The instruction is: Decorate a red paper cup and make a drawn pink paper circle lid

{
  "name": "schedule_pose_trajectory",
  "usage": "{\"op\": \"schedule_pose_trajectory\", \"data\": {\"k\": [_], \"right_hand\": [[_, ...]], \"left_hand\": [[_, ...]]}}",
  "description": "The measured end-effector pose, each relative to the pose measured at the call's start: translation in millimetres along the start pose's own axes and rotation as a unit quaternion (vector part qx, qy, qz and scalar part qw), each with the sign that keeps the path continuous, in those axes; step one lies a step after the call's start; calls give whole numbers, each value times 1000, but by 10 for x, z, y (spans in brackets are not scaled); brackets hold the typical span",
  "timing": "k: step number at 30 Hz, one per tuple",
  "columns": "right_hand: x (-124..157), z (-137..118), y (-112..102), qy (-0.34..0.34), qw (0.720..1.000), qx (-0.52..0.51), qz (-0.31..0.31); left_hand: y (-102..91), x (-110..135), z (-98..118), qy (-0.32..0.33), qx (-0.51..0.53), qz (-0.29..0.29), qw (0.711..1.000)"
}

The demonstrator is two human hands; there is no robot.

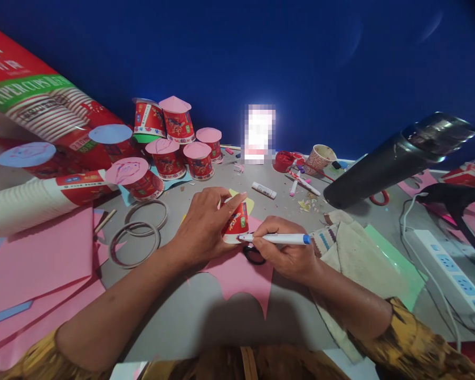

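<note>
My left hand (208,224) is closed around a red printed paper cup (236,220), steadying it over the table. In my right hand (287,253) is a white marker pen (279,239) with a blue end. Its tip meets the pale patterned band near the cup's lower rim. Beneath the hands lies a sheet of pink paper (241,287) with curved cut-outs. Black scissor handles (255,255) rest on it, partly hidden by my right hand. A yellow piece of paper (243,199) shows behind the cup.
Several red cups with pink paper tops (168,158) stand at the back left, near stacked white cups (43,203). Two tape rings (134,244) lie left. On the right are a cloth (348,264), a black cylinder (380,169) and a power strip (451,269). A glue stick (264,190) lies ahead.
</note>
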State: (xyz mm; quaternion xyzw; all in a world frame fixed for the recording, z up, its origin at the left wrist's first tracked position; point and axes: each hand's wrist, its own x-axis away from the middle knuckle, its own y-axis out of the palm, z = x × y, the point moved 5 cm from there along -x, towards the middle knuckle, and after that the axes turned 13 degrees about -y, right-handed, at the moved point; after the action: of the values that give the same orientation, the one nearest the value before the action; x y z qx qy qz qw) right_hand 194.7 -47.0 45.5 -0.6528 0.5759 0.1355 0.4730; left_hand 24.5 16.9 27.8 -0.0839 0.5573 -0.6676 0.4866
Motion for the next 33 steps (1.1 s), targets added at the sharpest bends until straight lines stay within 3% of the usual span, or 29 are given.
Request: {"op": "schedule_pose_trajectory", "data": {"k": [9,19,33], "right_hand": [[8,15,-8,16,1000,12,-6],[-1,3,18,-10,1000,9,-21],[5,19,-15,15,1000,15,-7]], "left_hand": [[0,-12,-4,-14,-15,-16,1000],[6,-16,-11,-26,-10,-24,999],[4,-9,-16,-20,-5,-8,1000]]}}
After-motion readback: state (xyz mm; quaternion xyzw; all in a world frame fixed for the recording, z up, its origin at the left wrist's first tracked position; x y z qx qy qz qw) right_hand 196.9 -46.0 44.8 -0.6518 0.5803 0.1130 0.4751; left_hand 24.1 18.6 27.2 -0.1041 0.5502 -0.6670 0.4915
